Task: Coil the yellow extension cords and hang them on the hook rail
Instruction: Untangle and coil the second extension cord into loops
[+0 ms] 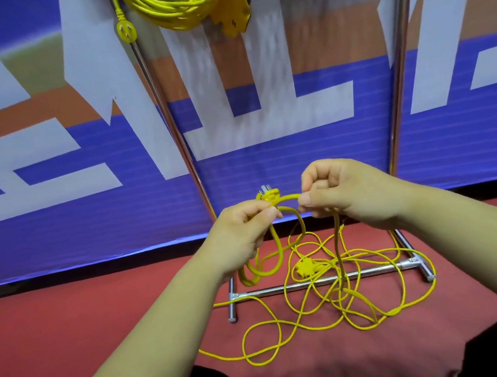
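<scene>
Progress sits near the halfway mark, by my reading: one coiled cord point(179, 8) already hangs at the far top. The second cord point(329, 302) is barely begun. Your left hand point(243, 235) grips a few short loops just below the plug point(267, 194), and your right hand point(349, 196) pinches the line beside it, so both are closed on that cord. Most of its length lies tangled on the red floor point(100, 311) around the rack's base bar point(372, 272), with the socket end point(304, 268) among the tangle. The hook rail itself is cut off above, so you cannot see what the hung coil rests on.
</scene>
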A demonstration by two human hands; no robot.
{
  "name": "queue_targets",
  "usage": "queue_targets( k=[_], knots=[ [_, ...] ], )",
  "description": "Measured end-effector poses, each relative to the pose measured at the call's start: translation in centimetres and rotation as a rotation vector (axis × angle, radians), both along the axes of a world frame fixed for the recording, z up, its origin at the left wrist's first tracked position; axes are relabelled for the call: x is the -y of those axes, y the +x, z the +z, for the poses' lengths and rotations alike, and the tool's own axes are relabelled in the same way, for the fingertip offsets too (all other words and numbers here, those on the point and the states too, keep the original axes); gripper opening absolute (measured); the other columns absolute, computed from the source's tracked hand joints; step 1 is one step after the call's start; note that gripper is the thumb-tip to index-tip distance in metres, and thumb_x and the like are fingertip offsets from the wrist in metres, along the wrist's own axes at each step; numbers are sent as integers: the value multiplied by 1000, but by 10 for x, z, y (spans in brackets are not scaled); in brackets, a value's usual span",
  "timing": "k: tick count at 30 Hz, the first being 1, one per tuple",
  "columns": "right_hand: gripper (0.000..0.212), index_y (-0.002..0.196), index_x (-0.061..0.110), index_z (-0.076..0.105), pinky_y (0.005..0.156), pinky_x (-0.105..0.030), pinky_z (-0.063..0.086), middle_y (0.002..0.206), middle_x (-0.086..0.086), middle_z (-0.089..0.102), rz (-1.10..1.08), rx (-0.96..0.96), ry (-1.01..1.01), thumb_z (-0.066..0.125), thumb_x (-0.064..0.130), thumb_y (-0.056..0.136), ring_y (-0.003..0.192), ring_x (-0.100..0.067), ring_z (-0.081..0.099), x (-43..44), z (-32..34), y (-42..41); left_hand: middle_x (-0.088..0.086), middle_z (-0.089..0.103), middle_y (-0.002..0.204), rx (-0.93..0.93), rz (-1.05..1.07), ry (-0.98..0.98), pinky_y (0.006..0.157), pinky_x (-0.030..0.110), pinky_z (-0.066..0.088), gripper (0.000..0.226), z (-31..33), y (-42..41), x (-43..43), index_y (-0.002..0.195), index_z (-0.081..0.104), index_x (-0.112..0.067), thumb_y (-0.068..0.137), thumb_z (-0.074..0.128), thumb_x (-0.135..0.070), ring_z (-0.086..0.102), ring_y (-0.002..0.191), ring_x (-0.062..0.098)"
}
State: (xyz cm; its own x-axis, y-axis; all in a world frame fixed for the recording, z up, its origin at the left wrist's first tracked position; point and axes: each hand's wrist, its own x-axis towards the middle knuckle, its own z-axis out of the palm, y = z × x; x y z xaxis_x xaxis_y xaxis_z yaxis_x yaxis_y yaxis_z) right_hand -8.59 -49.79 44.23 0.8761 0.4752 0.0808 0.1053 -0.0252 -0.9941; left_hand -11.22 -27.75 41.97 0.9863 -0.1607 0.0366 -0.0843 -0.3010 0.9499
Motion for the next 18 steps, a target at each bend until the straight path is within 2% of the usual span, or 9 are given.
queue_targets(
  k=[3, 6, 11, 13, 16, 18],
  knots=[
    [22, 85, 14, 47, 65, -21, 49, 68, -6, 62, 35, -22, 10, 62, -1, 92, 70, -18, 62, 11, -6, 5, 0, 34, 64, 3, 93, -191, 46, 22, 17, 27, 11, 3, 0, 81, 67, -21, 103, 52, -19, 25, 47, 9],
    [24, 84, 14, 43, 74, -23, 54, 73, -6, 64, 53, -115, 27, 57, -3, 95, 80, -21, 65, 23, -16, 11, -4, 39, 62, 40, 171, -437, 38, 16, 19, 25, 22, 8, -7, 84, 64, -19, 104, 49, -20, 25, 44, 5],
    [22, 86, 12, 45, 73, -32, 44, 81, -10, 69, 148, -168, -184, 55, -5, 96, 84, -24, 59, 37, -41, 16, -6, 38, 62, 86, 349, -759, 37, 14, 18, 24, 36, 20, -31, 87, 60, -18, 106, 47, -27, 24, 43, 2],
    [19, 89, 10, 49, 70, -29, 48, 78, -7, 69, 146, -215, -215, 56, -7, 95, 79, -22, 62, 40, -49, 17, -6, 38, 62, 94, 414, -774, 36, 14, 19, 22, 33, 23, -40, 91, 61, -17, 105, 49, -29, 25, 43, 2],
    [17, 92, 10, 55, 65, -29, 46, 71, -5, 65, 76, -260, -211, 62, -5, 91, 73, -21, 62, 40, -55, 21, -4, 41, 66, 67, 505, -663, 37, 16, 23, 17, 18, 30, -48, 100, 66, -16, 104, 53, -26, 27, 45, 5],
    [17, 92, 12, 57, 61, -26, 48, 69, -4, 65, 17, -323, -191, 64, -3, 90, 71, -21, 61, 40, -57, 26, -2, 47, 72, 43, 567, -573, 39, 17, 28, 18, 6, 35, -53, 116, 66, -19, 104, 54, -21, 31, 47, 7]
  ],
)
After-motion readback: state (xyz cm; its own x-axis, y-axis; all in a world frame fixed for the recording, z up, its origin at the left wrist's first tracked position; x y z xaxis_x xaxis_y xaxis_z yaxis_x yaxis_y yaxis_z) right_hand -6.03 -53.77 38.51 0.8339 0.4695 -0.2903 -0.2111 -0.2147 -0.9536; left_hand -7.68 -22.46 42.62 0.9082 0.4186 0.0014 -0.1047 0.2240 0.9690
